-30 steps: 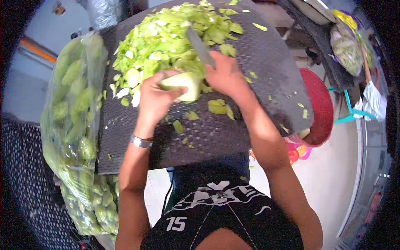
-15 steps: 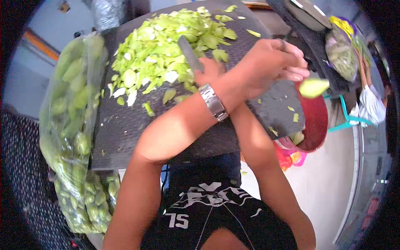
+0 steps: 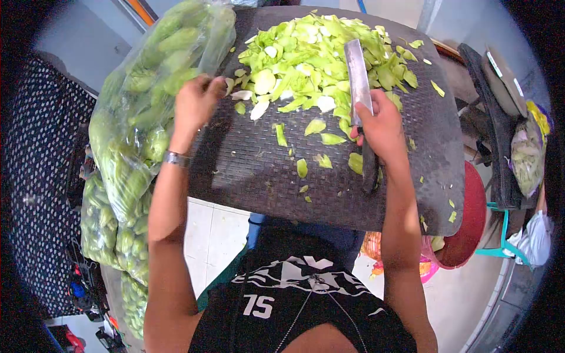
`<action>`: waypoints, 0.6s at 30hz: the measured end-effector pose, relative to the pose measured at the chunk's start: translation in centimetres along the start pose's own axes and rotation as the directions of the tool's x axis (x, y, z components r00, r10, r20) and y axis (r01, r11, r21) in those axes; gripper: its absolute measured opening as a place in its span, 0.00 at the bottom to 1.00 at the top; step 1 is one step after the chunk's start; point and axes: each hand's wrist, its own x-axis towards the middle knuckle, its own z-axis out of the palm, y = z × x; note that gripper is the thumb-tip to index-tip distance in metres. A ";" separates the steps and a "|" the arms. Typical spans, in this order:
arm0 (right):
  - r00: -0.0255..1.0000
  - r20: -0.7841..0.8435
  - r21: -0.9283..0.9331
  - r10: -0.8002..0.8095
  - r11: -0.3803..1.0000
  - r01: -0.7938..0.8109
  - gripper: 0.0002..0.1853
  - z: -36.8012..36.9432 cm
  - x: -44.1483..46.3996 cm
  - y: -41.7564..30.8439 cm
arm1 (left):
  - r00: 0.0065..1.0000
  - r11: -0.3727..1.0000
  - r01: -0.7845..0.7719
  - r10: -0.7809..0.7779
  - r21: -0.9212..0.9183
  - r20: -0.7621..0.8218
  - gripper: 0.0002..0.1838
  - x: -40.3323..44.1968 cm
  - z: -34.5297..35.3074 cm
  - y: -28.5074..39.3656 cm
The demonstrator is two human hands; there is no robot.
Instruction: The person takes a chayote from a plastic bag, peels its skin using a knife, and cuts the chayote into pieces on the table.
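Note:
My left hand (image 3: pixel 197 101), with a metal watch at the wrist, is beside a clear plastic bag (image 3: pixel 132 126) full of oblong green vegetables. Its fingers are slightly bent and apart, and nothing shows in them. My right hand (image 3: pixel 379 125) grips a knife (image 3: pixel 357 73) with a broad blade pointing away from me. Behind and beside the blade lies a wide heap of pale green peelings (image 3: pixel 306 65) on the dark woven-pattern tabletop (image 3: pixel 253 159). Several loose peelings (image 3: pixel 315 126) are scattered nearer to me.
More bags of green vegetables (image 3: pixel 103 226) stand below at the left. A red bucket (image 3: pixel 468 235) is on the floor beyond the table's right edge, near a teal stool (image 3: pixel 505 235). At far right, a bag of pale produce (image 3: pixel 525 156) hangs beside a dark surface.
My left hand has swung from the far right, across my right arm, to the bag at left. The pale green piece near it by the bucket is gone from sight. The knife stays in my right hand.

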 end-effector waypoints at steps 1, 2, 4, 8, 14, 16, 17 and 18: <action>1.000 -0.001 -0.021 0.003 1.000 -0.003 0.14 0.0 0.0 0.1 | 0.999 0.998 -0.016 0.018 0.059 -0.040 0.15 0.2 -0.5 -2.2; 1.000 0.003 -0.030 -0.001 1.000 0.002 0.14 0.0 0.0 0.1 | 0.996 0.993 -0.031 0.040 0.118 -0.077 0.15 0.3 -0.7 -4.2; 1.000 0.008 -0.046 -0.012 0.999 0.012 0.14 0.3 -0.3 0.1 | 0.996 0.957 0.020 0.007 0.290 -0.091 0.14 1.6 -0.1 -8.9; 1.000 -0.004 -0.080 0.004 0.997 -0.005 0.13 0.4 -0.4 0.0 | 0.987 0.904 0.022 0.049 0.427 -0.155 0.17 4.3 1.1 -13.8; 1.000 -0.010 -0.101 0.015 0.995 -0.016 0.11 0.0 0.3 0.7 | 0.963 0.914 -0.163 0.230 0.372 -0.143 0.23 7.7 -1.1 -14.6; 1.000 -0.015 -0.100 0.008 0.995 -0.009 0.11 -0.1 0.3 0.6 | 0.979 0.902 -0.203 0.188 0.380 0.076 0.30 9.1 -1.4 -16.3; 1.000 -0.016 -0.095 0.000 0.995 -0.001 0.11 -0.1 0.3 0.5 | 0.966 0.900 -0.240 0.186 0.363 0.178 0.32 9.9 -1.7 -16.5; 1.000 -0.017 -0.089 -0.005 0.996 0.004 0.11 -0.1 0.2 0.4 | 0.942 0.897 -0.278 0.184 0.344 0.280 0.34 10.6 -2.0 -16.6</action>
